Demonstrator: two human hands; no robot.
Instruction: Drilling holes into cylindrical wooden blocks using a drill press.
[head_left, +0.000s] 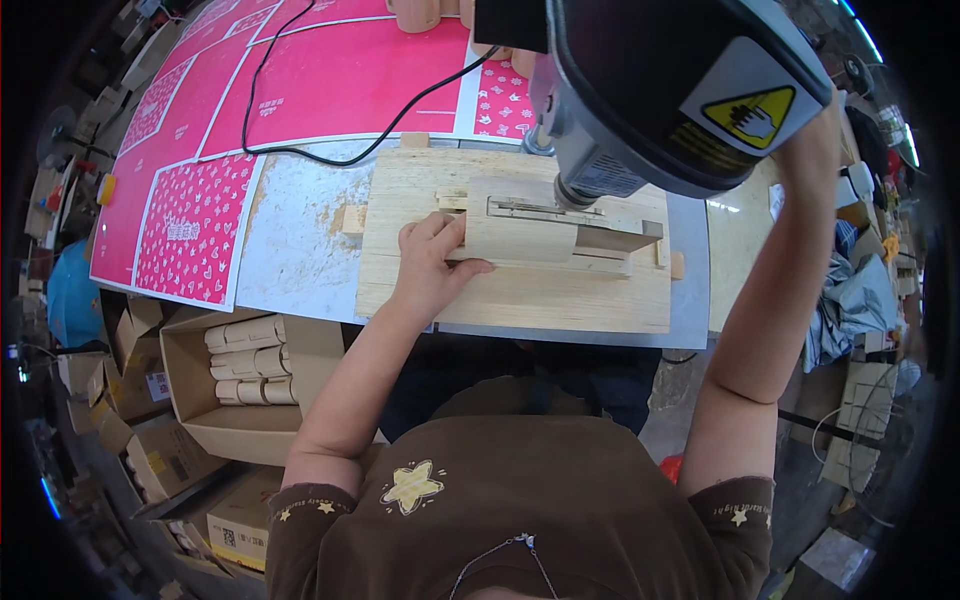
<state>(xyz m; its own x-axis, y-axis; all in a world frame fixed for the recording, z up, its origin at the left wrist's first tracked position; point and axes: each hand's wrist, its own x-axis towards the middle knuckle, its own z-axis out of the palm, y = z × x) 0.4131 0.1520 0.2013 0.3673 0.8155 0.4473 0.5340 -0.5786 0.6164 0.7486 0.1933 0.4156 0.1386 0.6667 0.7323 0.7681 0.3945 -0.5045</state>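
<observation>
My left hand is closed on the left end of a pale wooden piece, with the thumb along its near side. The piece lies in a wooden fixture on a flat wooden board. A long slot with a metal strip runs along its far part. Over that slot hangs the head of a black and grey bench machine, its lower tip close to the wood; I cannot tell whether they touch. My right hand reaches up to the machine's right side, with its fingers hidden behind the housing.
Pink printed sheets cover the table's far left, with a black cable across them. Round wooden pieces stand at the back. Below the table's left edge, a cardboard box holds several wooden pieces. Grey cloth lies at right.
</observation>
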